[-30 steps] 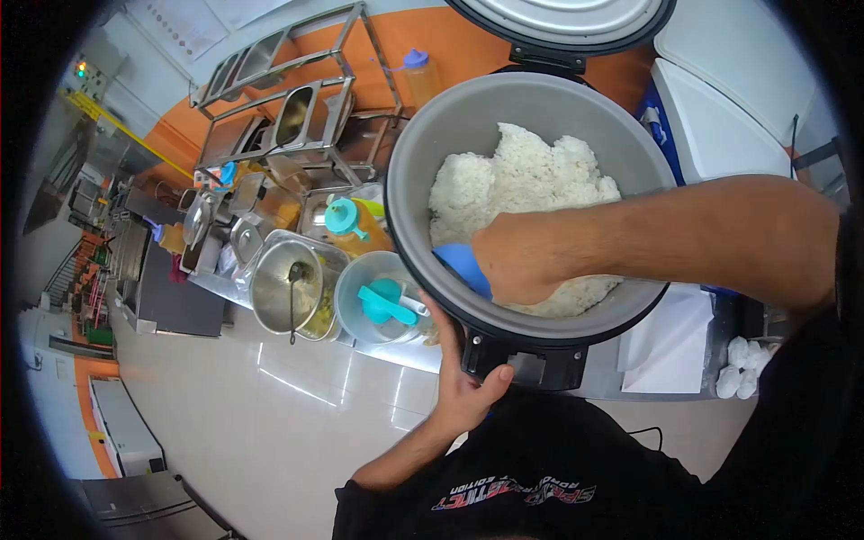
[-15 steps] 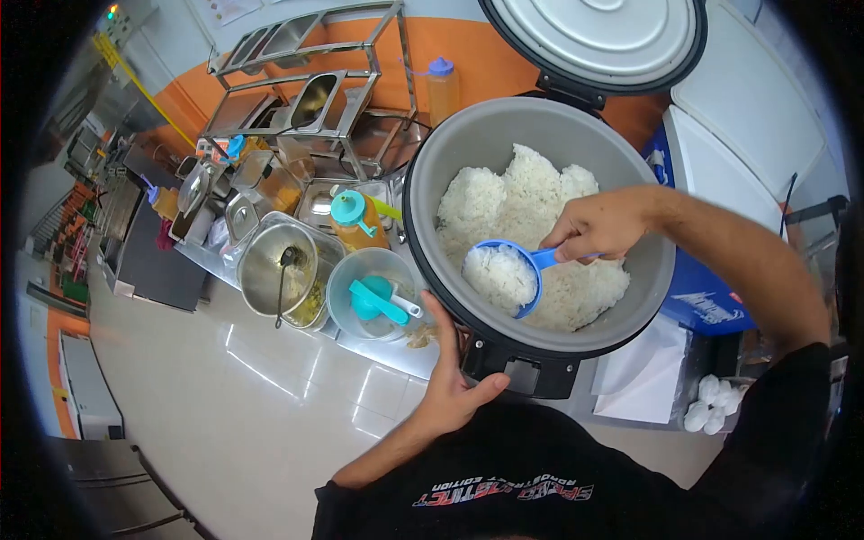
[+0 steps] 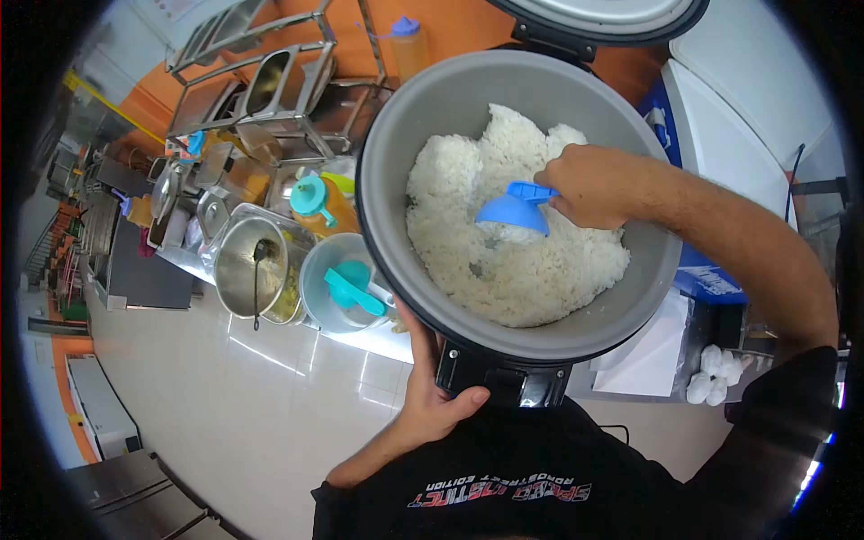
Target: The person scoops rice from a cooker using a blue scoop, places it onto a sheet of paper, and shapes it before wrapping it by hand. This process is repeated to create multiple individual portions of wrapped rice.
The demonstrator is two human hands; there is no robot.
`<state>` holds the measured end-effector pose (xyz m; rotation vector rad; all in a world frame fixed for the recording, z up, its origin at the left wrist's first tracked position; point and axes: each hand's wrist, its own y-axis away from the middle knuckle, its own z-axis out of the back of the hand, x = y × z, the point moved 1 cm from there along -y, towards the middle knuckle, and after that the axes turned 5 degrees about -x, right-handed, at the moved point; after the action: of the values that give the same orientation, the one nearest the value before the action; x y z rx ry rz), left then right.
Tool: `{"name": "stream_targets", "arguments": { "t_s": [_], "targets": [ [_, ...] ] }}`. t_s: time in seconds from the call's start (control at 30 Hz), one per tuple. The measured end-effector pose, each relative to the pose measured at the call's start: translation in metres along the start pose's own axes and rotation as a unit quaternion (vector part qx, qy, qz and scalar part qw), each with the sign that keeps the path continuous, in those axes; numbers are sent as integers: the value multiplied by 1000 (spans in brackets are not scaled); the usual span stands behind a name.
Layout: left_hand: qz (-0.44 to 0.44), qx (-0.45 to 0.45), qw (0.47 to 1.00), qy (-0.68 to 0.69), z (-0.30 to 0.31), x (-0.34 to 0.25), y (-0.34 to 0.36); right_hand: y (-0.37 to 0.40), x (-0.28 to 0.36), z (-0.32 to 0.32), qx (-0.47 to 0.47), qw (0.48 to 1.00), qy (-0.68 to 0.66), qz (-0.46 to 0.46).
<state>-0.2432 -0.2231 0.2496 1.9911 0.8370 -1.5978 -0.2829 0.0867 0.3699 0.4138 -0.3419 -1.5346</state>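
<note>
A large rice cooker (image 3: pixel 382 193) stands before me with its lid (image 3: pixel 621 11) raised and a mound of cooked white rice (image 3: pixel 540 279) in its grey pot. My right hand (image 3: pixel 589 189) is closed round the handle of a blue scoop (image 3: pixel 515 212). The scoop is tipped over, its rounded back upward and its mouth facing down on the rice, with some grains at its lip. At the cooker's front left, my left hand (image 3: pixel 436 396) grips the outer body, thumb by the front latch; some of its fingers are partly hidden behind the side.
Left of the cooker are a clear tub (image 3: pixel 315 301) with a turquoise scoop (image 3: pixel 353 288), a steel pot (image 3: pixel 243 288) with a ladle, and a sauce bottle (image 3: pixel 322 200). A metal rack (image 3: pixel 328 135) stands behind. To the right is a blue-and-white cooler (image 3: pixel 711 274).
The blue scoop, upright with rice in it before, has moved toward the pot's middle and turned over. My view has shifted, and my left hand stays at the cooker's front left.
</note>
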Motion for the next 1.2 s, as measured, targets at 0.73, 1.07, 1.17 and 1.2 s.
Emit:
{"name": "stream_targets", "arguments": {
  "t_s": [0.73,1.07,1.17,1.2],
  "targets": [
    [51,2,999,10,9,7,4,-42,41,-49,153,987,-39,-15],
    [36,16,999,-24,10,9,6,-48,86,-26,92,985,-97,110],
    [53,17,998,10,8,8,5,-36,73,-31,88,984,-96,120],
    [58,12,998,25,8,8,5,-32,65,-32,85,983,-117,109]
  ]
}}
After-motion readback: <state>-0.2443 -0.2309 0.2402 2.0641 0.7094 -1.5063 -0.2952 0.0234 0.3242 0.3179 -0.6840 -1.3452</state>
